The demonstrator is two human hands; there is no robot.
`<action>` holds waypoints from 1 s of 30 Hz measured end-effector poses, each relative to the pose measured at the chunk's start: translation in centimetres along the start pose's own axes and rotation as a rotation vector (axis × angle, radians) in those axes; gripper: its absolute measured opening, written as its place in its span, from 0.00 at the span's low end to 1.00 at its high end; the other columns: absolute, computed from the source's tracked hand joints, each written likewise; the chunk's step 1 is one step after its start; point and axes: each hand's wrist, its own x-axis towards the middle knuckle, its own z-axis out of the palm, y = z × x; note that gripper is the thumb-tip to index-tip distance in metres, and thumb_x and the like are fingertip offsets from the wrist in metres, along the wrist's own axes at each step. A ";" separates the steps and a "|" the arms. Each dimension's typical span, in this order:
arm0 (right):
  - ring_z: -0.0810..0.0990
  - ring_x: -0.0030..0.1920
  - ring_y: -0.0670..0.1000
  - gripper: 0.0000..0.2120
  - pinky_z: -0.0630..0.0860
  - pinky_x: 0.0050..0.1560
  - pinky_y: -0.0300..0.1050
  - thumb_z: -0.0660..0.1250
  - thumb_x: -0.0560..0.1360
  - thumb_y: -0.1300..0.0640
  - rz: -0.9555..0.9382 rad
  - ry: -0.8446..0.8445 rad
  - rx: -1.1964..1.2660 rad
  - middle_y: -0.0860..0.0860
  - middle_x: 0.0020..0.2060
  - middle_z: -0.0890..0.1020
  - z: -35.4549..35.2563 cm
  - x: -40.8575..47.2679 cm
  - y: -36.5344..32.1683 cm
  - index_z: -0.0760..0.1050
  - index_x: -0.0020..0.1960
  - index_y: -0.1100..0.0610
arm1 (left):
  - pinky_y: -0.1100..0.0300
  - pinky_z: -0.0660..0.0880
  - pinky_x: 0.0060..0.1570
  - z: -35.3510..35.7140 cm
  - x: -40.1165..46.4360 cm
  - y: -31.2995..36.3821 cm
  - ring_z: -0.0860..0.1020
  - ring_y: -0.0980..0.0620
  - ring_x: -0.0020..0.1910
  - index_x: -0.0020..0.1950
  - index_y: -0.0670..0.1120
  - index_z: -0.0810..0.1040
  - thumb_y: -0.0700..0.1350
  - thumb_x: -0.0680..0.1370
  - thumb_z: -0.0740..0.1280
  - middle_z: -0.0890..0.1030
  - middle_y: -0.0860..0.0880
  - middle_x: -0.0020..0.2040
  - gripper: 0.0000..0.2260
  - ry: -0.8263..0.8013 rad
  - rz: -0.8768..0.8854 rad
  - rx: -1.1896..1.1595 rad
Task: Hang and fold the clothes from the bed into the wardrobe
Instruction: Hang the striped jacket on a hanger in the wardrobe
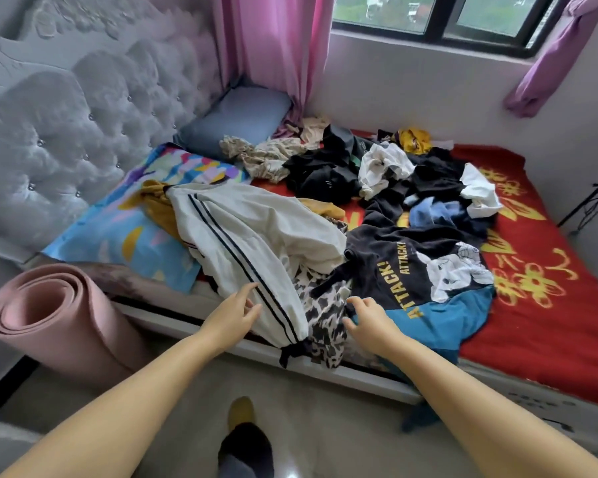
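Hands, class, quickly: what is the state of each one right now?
Left hand: open, fingers loosely curved at the white striped trousers, gripping nothing.
Right hand: open, fingers spread over the ATTACK! shirt.

The bed wears a red blanket with yellow print — on it lie two pillows, one blue-grey, one bright-patterned, and a heap of clothes — cream, black, leopard-print, spilling over the near edge.

The near bed edge is crowded by heaped clothes and flanked on the left by a rolled mat, while open floor and bare red blanket at right are left passable.
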 end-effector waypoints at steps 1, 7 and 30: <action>0.67 0.67 0.56 0.24 0.69 0.64 0.55 0.57 0.80 0.47 -0.016 -0.011 -0.008 0.55 0.69 0.66 -0.1 1.4 -0.7 0.59 0.74 0.52 | 0.56 0.75 0.52 -0.5 0.9 -0.9 0.75 0.57 0.49 0.76 0.51 0.59 0.52 0.81 0.59 0.74 0.53 0.51 0.24 0.001 -0.013 -0.003; 0.69 0.64 0.57 0.25 0.72 0.60 0.53 0.61 0.79 0.48 -0.103 -0.047 -0.101 0.54 0.68 0.66 -1.0 12.9 -6.0 0.60 0.73 0.51 | 0.65 0.70 0.43 -4.1 10.3 -7.0 0.74 0.58 0.48 0.76 0.51 0.60 0.52 0.80 0.61 0.74 0.54 0.50 0.24 0.022 -0.095 -0.072; 0.68 0.62 0.58 0.27 0.71 0.57 0.52 0.62 0.77 0.48 -0.070 -0.247 0.084 0.56 0.64 0.68 11.8 54.3 -26.9 0.58 0.72 0.52 | 0.55 0.67 0.58 -10.7 44.2 -30.4 0.68 0.42 0.67 0.76 0.45 0.53 0.47 0.78 0.66 0.67 0.46 0.69 0.32 0.422 -0.767 -0.468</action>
